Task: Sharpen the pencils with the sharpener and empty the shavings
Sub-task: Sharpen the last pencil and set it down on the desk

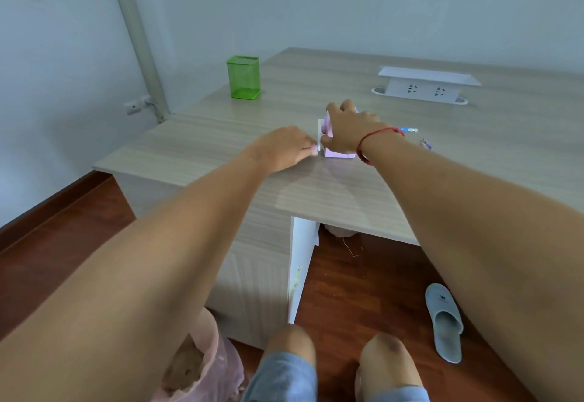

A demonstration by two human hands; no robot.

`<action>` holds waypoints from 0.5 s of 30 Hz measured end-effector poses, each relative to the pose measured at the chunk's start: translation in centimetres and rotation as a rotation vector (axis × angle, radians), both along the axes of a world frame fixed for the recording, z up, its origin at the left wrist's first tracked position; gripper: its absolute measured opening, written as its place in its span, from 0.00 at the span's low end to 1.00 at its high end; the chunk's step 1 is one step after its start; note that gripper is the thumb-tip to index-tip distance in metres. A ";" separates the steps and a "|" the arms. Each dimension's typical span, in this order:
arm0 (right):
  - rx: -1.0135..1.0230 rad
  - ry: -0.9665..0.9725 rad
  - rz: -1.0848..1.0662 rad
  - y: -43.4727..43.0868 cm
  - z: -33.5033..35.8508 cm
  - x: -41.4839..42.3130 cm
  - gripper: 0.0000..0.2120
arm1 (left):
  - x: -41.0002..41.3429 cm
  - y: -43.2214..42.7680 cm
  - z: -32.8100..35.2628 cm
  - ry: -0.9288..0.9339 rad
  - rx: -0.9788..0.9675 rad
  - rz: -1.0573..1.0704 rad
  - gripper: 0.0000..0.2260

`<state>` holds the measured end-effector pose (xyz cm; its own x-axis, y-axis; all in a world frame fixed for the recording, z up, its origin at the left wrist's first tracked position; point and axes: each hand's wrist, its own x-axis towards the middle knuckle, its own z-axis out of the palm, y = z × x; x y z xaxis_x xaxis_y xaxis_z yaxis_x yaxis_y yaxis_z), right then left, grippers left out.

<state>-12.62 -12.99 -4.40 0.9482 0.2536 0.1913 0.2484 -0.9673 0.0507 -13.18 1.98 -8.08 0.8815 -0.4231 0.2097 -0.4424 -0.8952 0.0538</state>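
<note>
Sharpener: the lilac pencil sharpener (338, 152) stands mid-desk (221, 136) under my right hand, its white plate (320, 130) facing left.
Right hand: my right hand (350, 126) is clamped over its top, fingers curled down the far side, thumb at the near left corner.
Left hand: my left hand (284, 145) is just left of it, fingertips pinched on the white plate's lower edge.
Pencils: a blue pencil (410, 130) and a second pencil (426, 144) lie right of my wrist, apart from the sharpener.
Green mesh holder (243, 76): far left, well apart.
</note>
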 end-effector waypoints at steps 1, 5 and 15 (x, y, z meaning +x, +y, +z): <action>0.001 -0.002 0.002 0.0 0.0 0.0 0.23 | 0.4 -0.1 0.0 0.017 0.024 0.006 0.15; 0.021 -0.020 0.003 0.0 -0.2 -0.3 0.22 | 2.6 -0.4 0.5 0.029 0.148 0.056 0.14; 0.000 -0.031 -0.043 -0.1 -0.1 -0.5 0.20 | 4.3 -0.5 4.3 -0.347 0.167 0.013 0.14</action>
<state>-13.09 -13.07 -4.55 0.9519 0.2126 0.2204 0.2048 -0.9771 0.0579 -8.89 1.48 -3.82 0.7758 -0.4662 0.4253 -0.3977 -0.8845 -0.2441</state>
